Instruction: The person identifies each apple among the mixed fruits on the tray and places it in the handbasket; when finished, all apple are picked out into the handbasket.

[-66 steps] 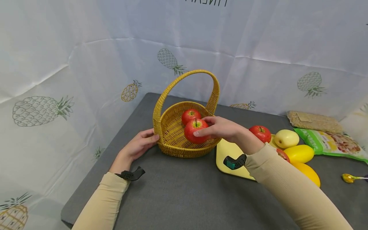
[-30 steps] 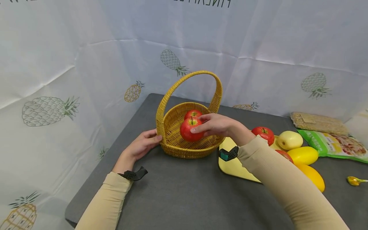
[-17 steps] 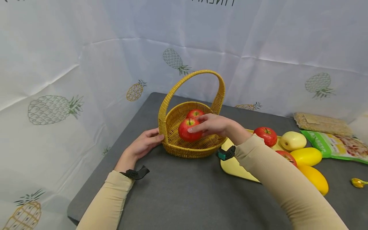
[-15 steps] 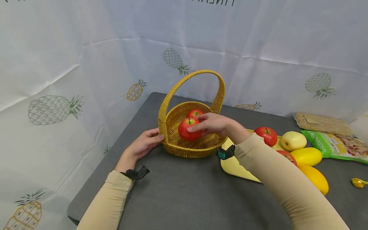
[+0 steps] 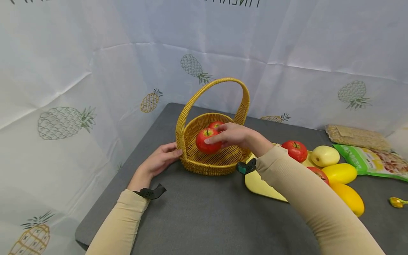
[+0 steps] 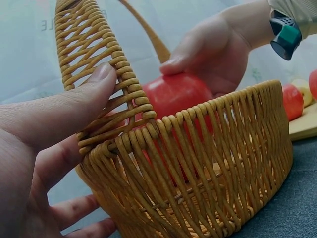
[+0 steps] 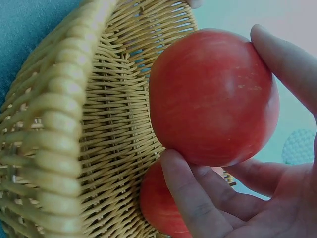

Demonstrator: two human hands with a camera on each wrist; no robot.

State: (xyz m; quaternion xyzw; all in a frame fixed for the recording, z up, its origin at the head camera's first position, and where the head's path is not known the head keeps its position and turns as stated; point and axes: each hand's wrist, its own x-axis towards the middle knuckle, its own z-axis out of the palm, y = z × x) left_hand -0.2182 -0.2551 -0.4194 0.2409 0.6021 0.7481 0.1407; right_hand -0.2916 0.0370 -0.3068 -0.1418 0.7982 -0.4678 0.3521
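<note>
A golden wicker basket point(image 5: 207, 170) with a tall arched handle stands on the dark table. My right hand point(image 5: 234, 135) grips a red apple point(image 5: 205, 143) between thumb and fingers, held over the inside of the basket. In the right wrist view the thumb and fingertips press on opposite sides of this apple point(image 7: 213, 96). Behind it a second red apple point(image 7: 163, 203) lies in the basket, partly covered by the hand and the held apple. My left hand point(image 5: 159, 161) holds the basket's left side, its thumb point(image 6: 94, 91) on the handle's base and its fingers along the outer wall.
Right of the basket lies a yellow tray point(image 5: 261, 186), partly under my right forearm. On or beside it are red apples point(image 5: 294, 150), a pale yellow fruit point(image 5: 325, 156) and yellow fruits point(image 5: 339, 173). Farther right lie a green packet point(image 5: 373, 161), a clear bag point(image 5: 357, 137) and a golden spoon point(image 5: 396, 202).
My right hand has carried the apple left within the basket opening and, most recently, slightly up. The left hand keeps its place on the basket. The head view has shifted a little.
</note>
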